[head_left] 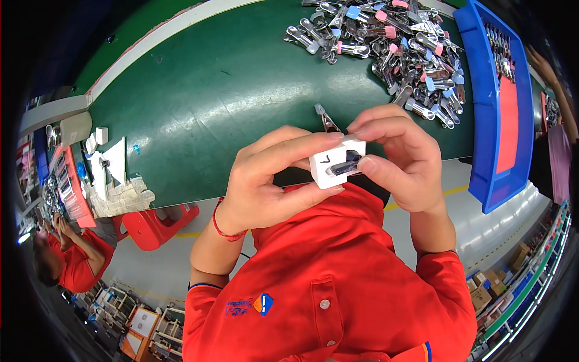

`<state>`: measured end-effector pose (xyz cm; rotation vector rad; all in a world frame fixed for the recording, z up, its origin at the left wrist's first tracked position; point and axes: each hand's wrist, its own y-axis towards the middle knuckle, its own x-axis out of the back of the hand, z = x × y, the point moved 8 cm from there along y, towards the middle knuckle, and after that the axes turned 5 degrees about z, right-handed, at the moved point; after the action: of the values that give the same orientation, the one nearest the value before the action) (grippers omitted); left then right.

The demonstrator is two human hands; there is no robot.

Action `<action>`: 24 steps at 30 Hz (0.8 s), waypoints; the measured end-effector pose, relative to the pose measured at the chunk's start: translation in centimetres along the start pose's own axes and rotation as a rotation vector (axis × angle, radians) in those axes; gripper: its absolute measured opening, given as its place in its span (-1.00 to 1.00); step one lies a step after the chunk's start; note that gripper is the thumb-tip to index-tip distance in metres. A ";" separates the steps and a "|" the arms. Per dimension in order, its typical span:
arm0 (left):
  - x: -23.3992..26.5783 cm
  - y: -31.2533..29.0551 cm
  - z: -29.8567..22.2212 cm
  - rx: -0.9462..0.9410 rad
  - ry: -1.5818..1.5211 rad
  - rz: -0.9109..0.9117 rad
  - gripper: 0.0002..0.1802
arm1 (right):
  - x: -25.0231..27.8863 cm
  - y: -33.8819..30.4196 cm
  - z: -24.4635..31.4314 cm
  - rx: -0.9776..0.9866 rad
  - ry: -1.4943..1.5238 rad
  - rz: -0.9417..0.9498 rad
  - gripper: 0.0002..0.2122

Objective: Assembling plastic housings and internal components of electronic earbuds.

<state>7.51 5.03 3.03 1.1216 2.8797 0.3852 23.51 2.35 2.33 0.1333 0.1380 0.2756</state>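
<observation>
Near the bench's front edge, my left hand [265,172] is closed around a small white block [325,163], thumb below and fingers above. The block has a dark mark on its face. A dark, shiny elongated piece [345,168] sits in a recess in the block. My right hand [401,154] is closed at the block's right side, its thumb on the end of that dark piece and its fingers at the upper corner. Behind the block, a metal clip [325,117] pokes up, its lower end hidden by the block and fingers.
A large heap of metal clips [416,54] with pink and blue tips lies at the far right of the green bench [199,102]. Beside it stands a blue tray [482,120] holding clips and an orange-red sheet. White blocks [96,139] lie left. Another person [81,253] works beyond a red stool [151,229].
</observation>
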 end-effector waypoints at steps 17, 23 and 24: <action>0.1 -0.2 0.0 -0.036 0.034 -0.014 -0.46 | -0.8 0.1 2.9 0.227 -0.472 -0.022 -0.73; 0.2 -0.2 0.0 -0.033 0.037 -0.037 -0.45 | -0.9 0.1 3.1 0.260 -0.493 -0.015 -0.73; 0.2 -0.2 0.0 -0.033 0.037 -0.037 -0.45 | -0.8 0.1 3.0 0.256 -0.476 -0.019 -0.73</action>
<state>7.21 5.04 2.98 1.0663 2.9097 0.4547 23.17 1.87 5.37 0.4461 -0.2994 0.1999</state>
